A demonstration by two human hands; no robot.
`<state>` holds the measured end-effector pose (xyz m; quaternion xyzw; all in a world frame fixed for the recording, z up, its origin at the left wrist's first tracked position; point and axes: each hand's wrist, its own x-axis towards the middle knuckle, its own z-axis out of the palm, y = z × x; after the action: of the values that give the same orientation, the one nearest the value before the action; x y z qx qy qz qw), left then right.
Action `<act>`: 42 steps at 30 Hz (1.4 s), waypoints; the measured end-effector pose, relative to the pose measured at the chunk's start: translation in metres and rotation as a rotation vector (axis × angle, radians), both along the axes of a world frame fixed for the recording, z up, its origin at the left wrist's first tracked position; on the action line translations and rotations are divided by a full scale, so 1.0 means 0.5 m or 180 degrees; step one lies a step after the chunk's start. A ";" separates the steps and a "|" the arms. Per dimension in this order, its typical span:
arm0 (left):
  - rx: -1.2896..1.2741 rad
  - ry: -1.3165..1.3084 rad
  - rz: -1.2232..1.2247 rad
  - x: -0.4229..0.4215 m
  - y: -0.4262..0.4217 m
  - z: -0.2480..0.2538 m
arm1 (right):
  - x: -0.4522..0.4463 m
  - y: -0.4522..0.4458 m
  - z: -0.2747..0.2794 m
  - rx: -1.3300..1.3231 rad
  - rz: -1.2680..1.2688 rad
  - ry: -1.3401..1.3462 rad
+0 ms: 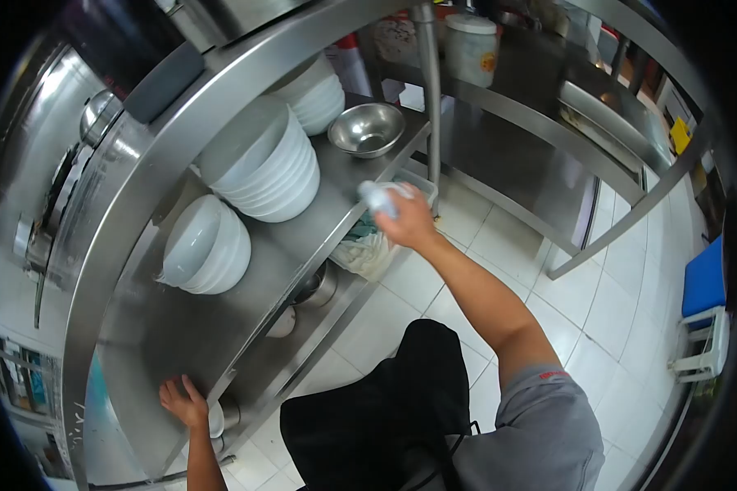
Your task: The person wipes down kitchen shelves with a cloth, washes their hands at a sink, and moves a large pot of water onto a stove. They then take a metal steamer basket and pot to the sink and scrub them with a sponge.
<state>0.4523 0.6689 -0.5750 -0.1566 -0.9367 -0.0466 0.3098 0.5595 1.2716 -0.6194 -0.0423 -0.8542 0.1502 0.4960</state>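
Note:
My right hand (409, 219) is closed around a crumpled whitish cloth (377, 199), blurred by motion, just past the front edge of the steel shelf (278, 245). A shiny metal bowl (367, 129) sits on the shelf beyond that hand. My left hand (183, 401) lies on the near end of the same shelf, palm down with its fingers apart, holding nothing. Between the two hands, farther in, stand a short stack of white bowls (209, 245) and a taller stack of white bowls (266, 164). More white bowls (313, 96) are nested behind them.
Below the shelf edge is a bin with a pale plastic liner (364, 252). Metal pots (318, 286) stand on the lower shelf. A steel leg (427, 90) rises at the shelf's far corner. A second steel table (516, 155) stands across the white tiled floor (401, 286).

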 end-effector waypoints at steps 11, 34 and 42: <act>0.0159 0.0487 -0.0015 -0.002 0.000 -0.001 | 0.104 0.014 0.151 -0.5365 0.3341 0.0582; 0.0562 -0.0001 -0.0102 0.000 -0.007 0.011 | 0.203 -0.267 0.043 -0.6774 0.2822 0.0238; 0.0628 -0.0748 0.0296 0.005 -0.004 0.029 | 0.283 -0.304 0.219 -0.4884 0.3243 -0.0785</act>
<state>0.4551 0.6670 -0.5603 -0.0753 -0.9636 -0.1419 0.2137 0.7009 1.1193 -0.5096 0.0059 -0.4833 0.8682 0.1121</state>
